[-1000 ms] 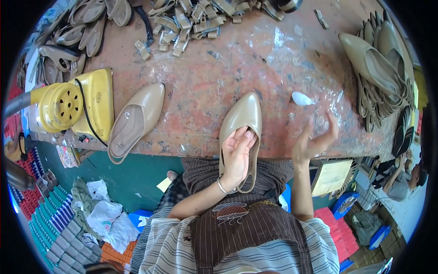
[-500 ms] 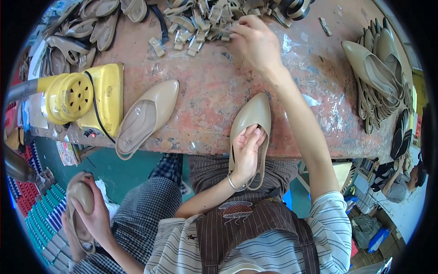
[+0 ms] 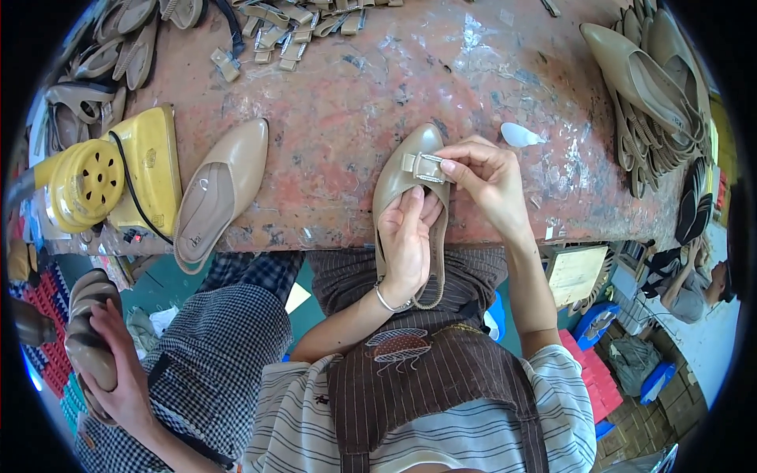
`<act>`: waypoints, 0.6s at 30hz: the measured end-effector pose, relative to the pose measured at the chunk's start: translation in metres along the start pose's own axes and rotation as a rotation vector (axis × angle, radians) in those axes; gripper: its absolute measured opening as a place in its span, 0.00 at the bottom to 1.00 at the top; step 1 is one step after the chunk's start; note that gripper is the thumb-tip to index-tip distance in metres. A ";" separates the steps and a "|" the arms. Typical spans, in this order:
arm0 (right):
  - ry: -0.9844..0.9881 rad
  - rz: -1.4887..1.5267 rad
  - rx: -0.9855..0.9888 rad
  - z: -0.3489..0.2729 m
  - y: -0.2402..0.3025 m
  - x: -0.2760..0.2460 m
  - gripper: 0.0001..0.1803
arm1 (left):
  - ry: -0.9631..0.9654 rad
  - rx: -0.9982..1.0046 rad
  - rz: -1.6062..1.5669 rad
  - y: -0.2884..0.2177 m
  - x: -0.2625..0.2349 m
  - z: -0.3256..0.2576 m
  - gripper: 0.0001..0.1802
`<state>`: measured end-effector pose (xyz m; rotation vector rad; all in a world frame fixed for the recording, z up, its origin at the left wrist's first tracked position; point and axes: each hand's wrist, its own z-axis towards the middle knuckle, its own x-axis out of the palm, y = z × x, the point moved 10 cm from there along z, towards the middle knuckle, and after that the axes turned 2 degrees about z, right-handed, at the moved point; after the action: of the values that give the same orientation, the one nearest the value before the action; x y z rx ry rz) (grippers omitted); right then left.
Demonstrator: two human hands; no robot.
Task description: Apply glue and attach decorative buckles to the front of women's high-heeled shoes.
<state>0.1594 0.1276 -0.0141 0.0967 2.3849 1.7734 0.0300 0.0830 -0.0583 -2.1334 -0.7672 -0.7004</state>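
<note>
A beige pointed slingback shoe (image 3: 389, 183) lies at the table's front edge, toe pointing away from me. My left hand (image 3: 405, 251) is tucked into its opening, fingers closed at the upper's edge and the fingertips partly inside. Above the toe part, my right hand (image 3: 493, 185) pinches a beige strap bow with a shiny rhinestone buckle (image 3: 426, 167) between thumb and fingers. The bow rests on or just over the upper; I cannot tell whether it touches. Left of it stands a matching beige shoe (image 3: 240, 162).
A yellow machine (image 3: 151, 169) with a cable stands left. Loose strap bows (image 3: 292, 35) are heaped at the back. Stacked beige shoes (image 3: 643, 87) are at right, a small white spoon-shaped piece (image 3: 519, 135) nearer. At lower left a co-worker's hand (image 3: 118, 359) holds shoes.
My right hand has come back from the heap of bows to the shoe, now holding one bow. My left hand stays in the shoe. The co-worker's hand now holds shoes lower left.
</note>
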 end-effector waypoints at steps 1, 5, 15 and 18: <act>0.001 0.006 0.002 0.000 0.000 0.002 0.08 | -0.005 0.002 0.010 0.001 -0.001 0.000 0.17; -0.045 -0.065 -0.019 0.001 0.001 -0.001 0.08 | 0.000 0.008 0.016 0.001 -0.001 0.000 0.16; -0.078 -0.241 -0.104 -0.005 0.016 0.003 0.09 | 0.010 -0.008 -0.024 -0.002 0.005 0.001 0.15; -0.121 -0.216 -0.097 -0.010 0.010 0.002 0.10 | -0.150 -0.052 0.022 -0.002 -0.003 0.003 0.14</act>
<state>0.1552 0.1218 -0.0020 -0.0623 2.1331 1.7267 0.0273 0.0858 -0.0610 -2.2575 -0.8108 -0.5592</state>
